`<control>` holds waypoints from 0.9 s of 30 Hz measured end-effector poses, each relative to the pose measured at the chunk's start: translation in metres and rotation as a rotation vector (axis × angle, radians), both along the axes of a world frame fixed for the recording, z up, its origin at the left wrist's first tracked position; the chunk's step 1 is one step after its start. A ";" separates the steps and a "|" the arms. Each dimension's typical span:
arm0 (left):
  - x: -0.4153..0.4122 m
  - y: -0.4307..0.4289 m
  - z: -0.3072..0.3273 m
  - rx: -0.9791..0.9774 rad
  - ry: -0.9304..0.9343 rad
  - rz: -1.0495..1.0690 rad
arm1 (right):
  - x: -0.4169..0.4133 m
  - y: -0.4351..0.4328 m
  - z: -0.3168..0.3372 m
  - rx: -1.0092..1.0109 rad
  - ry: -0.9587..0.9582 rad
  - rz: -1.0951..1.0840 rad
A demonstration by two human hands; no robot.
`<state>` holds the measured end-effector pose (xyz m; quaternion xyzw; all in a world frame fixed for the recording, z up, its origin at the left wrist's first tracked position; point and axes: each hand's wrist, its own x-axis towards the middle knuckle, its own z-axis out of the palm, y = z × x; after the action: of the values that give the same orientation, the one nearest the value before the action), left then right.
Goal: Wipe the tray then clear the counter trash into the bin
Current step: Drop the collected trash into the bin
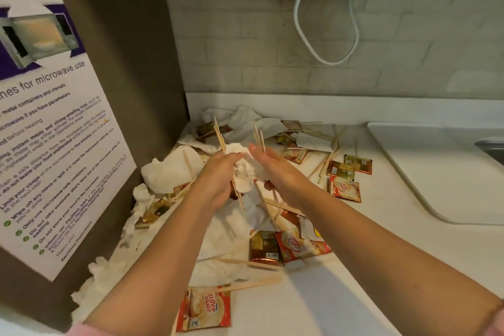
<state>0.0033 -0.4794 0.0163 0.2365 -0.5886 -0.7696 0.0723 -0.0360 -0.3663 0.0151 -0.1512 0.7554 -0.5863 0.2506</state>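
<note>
A heap of trash covers the white counter [321, 305]: crumpled tissues [171, 169], wooden stir sticks [326, 162] and red and gold sachets [345, 179]. My left hand [218, 180] and my right hand [281, 174] are raised together over the heap. Between them they hold a wad of white tissue [246, 165] with several stir sticks poking up and down out of it. My left hand's fingers curl round the sticks and tissue. My right hand's fingers press the wad from the other side. No bin is in view.
A brown cabinet side [136, 35] with a microwave-use notice [49, 128] stands at the left. A white tray-like board [436, 172] lies at the right, beside a sink edge [493, 150]. A white cable [327, 35] hangs on the tiled wall.
</note>
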 end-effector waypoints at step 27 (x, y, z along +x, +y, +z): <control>0.045 0.368 -0.015 0.336 -0.055 -0.374 | 0.087 0.337 -0.012 0.262 0.165 -0.383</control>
<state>0.0483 -0.1114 0.0010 0.1531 -0.4878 -0.8498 -0.1279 0.0511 -0.0294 0.0030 -0.0187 0.8577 -0.5059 0.0897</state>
